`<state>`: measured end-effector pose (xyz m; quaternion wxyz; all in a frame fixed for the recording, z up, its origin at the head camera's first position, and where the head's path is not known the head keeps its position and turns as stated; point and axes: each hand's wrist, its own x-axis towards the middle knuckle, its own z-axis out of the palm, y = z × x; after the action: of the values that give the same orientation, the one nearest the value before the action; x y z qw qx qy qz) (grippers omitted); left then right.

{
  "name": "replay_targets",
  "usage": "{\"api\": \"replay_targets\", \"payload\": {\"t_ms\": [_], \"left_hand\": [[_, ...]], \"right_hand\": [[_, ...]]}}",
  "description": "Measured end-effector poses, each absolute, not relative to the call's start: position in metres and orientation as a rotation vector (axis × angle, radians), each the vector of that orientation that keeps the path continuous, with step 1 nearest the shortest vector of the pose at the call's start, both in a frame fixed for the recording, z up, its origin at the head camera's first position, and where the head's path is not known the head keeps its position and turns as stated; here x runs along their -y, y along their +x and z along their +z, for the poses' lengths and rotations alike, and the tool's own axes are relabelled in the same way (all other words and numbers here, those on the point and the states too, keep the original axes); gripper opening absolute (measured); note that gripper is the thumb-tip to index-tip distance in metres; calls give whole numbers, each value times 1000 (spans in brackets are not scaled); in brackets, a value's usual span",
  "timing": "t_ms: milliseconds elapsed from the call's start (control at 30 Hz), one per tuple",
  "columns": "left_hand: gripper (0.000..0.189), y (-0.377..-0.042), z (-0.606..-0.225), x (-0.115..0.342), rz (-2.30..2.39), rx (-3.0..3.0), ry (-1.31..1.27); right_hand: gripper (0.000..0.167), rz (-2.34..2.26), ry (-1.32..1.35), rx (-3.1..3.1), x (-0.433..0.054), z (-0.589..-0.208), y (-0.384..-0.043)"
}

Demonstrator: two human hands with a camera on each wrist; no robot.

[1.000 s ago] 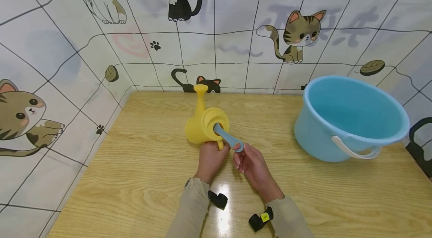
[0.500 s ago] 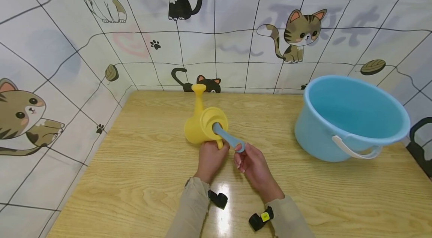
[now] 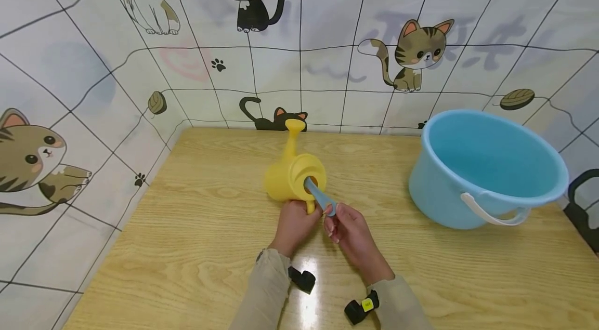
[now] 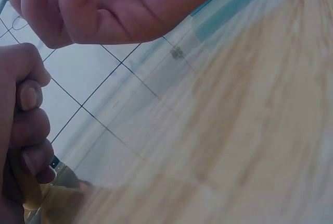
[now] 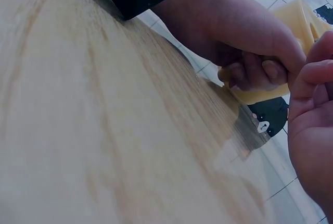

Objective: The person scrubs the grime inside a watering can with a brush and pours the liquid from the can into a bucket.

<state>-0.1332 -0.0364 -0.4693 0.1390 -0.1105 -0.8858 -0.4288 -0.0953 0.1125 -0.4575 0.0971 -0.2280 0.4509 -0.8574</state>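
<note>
A yellow watering can (image 3: 281,180) is near the middle of the table, its spout pointing to the back wall and its round opening facing right. My left hand (image 3: 296,225) grips its handle, fingers curled round it, as the left wrist view also shows. A slim blue handle (image 3: 321,198) sticks out of the opening; its other end is hidden inside the can. Between thumb and fingers, my right hand (image 3: 350,230) pinches the outer end of this blue handle. In the right wrist view, the right hand (image 5: 315,125) is close beside the left one (image 5: 255,52).
A large light-blue bucket (image 3: 440,189) with a white carrying handle (image 3: 489,212) stands at the right of the wooden table (image 3: 187,257). A cat-patterned wall covering (image 3: 327,70) rises behind and at the left. A black object (image 3: 582,210) sits at the far right edge.
The watering can has shifted slightly to the right, and its spout leans further right. The blue handle has turned a little and shows less of its length. Both hands keep their hold.
</note>
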Motion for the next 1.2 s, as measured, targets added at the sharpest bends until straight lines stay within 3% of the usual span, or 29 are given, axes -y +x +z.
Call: {"api": "replay_targets", "payload": {"t_ms": [333, 1200], "left_hand": [[40, -132, -468, 38, -1191, 2559, -415], [32, -134, -468, 36, -1179, 2516, -306]], "right_hand": [[26, -2520, -665, -1333, -112, -456, -94], [20, -2520, -658, -1333, -113, -452, -93]]}}
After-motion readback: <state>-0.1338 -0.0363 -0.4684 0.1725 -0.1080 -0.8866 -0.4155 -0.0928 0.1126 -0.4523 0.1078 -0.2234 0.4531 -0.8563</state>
